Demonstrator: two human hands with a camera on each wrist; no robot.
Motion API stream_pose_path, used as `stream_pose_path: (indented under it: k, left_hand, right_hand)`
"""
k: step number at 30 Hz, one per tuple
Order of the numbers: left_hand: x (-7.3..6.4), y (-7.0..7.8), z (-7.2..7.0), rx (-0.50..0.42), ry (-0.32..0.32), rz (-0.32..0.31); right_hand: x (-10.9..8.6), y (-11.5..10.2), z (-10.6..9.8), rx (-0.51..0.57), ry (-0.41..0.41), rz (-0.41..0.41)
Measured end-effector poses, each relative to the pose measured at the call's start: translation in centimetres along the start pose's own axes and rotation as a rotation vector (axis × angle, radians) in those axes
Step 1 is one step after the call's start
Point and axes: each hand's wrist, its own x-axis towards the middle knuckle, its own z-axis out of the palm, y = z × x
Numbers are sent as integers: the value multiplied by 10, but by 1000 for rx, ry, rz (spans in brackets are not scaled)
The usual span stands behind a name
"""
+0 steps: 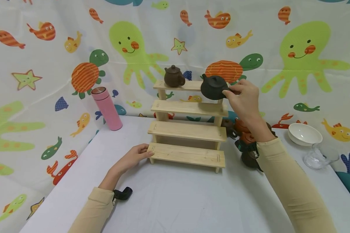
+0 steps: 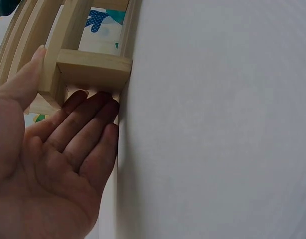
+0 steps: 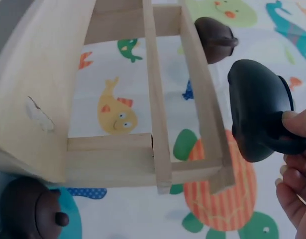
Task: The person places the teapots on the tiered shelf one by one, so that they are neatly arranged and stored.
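Observation:
My right hand [image 1: 245, 98] pinches the handle of a black teapot [image 1: 213, 87], thumb against it. The teapot is held at the right end of the top shelf; a gap separates it from the shelf in the right wrist view. A four-step wooden display stand [image 1: 186, 129] stands on the table, and a brown teapot [image 1: 173, 77] sits on its top shelf toward the left. My left hand [image 1: 137, 153] grips the left end of the lowest shelf. In the left wrist view its thumb lies on the board [image 2: 53, 74], with the fingers [image 2: 85, 122] at its underside.
Several brown and reddish teapots [image 1: 247, 138] are grouped right of the stand, partly behind my right arm. Farther right are a white bowl [image 1: 304, 134] and a clear glass cup [image 1: 318, 158]. A pink bottle [image 1: 107, 108] stands back left. A patterned cloth hangs behind the table.

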Motion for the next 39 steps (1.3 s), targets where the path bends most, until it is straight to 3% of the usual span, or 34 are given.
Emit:
stream_pose_path:
  k: [17,31,39]
  left_hand:
    - [-1,3,-3,-25,-13,-16]
    - [1,-1,-2,-24,-8,-30]
    - [-1,0,-3,-20,-4,-23]
  right_hand:
    - [29,-5,42,3,-19,113]
    - [41,-14,59,-34,-135,238]
    - [48,-19,64,-118,-230,258]
